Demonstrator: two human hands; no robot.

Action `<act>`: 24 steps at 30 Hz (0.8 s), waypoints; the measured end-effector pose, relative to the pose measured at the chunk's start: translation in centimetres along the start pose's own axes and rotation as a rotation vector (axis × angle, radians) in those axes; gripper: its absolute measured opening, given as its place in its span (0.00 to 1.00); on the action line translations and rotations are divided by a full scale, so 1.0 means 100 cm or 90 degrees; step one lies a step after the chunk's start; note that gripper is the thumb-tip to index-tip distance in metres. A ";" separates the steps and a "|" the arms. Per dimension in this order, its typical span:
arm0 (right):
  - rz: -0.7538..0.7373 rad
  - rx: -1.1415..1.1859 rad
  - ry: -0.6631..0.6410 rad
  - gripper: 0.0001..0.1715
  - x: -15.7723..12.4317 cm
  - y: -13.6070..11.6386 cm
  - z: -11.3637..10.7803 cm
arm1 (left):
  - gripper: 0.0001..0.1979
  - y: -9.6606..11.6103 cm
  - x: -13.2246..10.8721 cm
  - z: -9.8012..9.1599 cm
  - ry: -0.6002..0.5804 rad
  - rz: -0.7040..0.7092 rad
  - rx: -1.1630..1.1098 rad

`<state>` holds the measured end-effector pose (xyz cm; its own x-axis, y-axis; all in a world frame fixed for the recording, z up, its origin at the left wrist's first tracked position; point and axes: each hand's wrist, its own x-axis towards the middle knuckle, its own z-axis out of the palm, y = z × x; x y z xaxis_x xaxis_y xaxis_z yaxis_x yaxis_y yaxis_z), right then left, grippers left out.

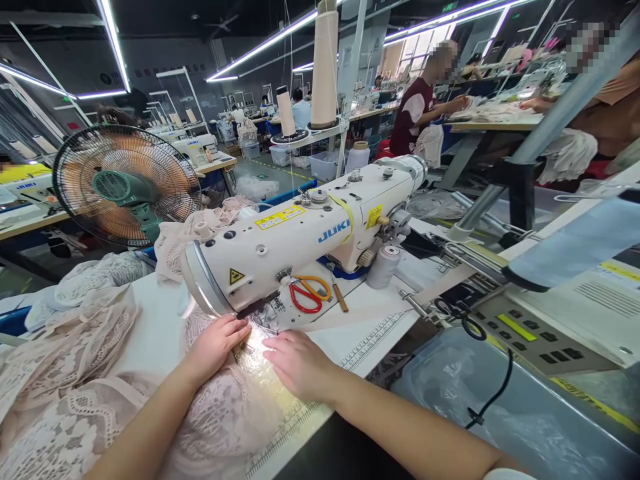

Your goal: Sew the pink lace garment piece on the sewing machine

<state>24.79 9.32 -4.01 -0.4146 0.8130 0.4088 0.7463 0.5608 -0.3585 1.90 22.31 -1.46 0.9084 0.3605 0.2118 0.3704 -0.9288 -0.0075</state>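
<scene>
A white sewing machine (310, 233) stands on the white table (370, 320). Pale pink lace fabric (75, 387) spreads over the table's left side and runs under the needle area. My left hand (216, 343) lies on the lace just left of the needle, fingers curled down onto the cloth. My right hand (297, 363) rests flat on the lace just right of the needle, fingers stretched toward it. Both hands press the fabric under the lit presser foot (260, 320).
Red and orange scissors (307, 293) lie under the machine arm beside a grey thread spool (384, 265). A fan (125, 187) stands at the left. A control panel (530, 333) and plastic bin (500, 413) sit at the right. Other people work at tables behind.
</scene>
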 end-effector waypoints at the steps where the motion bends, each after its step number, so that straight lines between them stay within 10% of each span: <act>1: 0.002 0.003 -0.001 0.16 0.000 0.000 0.000 | 0.23 -0.004 -0.001 0.001 -0.010 -0.012 -0.001; 10: 0.018 0.009 -0.025 0.15 0.002 0.001 0.000 | 0.20 -0.014 0.004 -0.004 0.002 -0.032 0.045; 15: 0.013 -0.006 -0.022 0.14 0.003 -0.002 -0.001 | 0.19 0.026 -0.001 -0.030 0.047 -0.080 0.011; 20: 0.005 -0.007 -0.007 0.13 0.003 -0.001 0.002 | 0.08 0.077 0.002 -0.047 -0.149 -0.166 -0.188; 24: 0.065 0.061 0.115 0.15 -0.006 -0.005 0.001 | 0.09 0.076 0.007 -0.048 -0.070 -0.297 -0.301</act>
<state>24.65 8.55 -4.15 -0.2335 0.8297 0.5070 0.7226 0.4970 -0.4805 4.38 15.10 3.32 0.6971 0.7168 -0.0116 0.6269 -0.6017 0.4950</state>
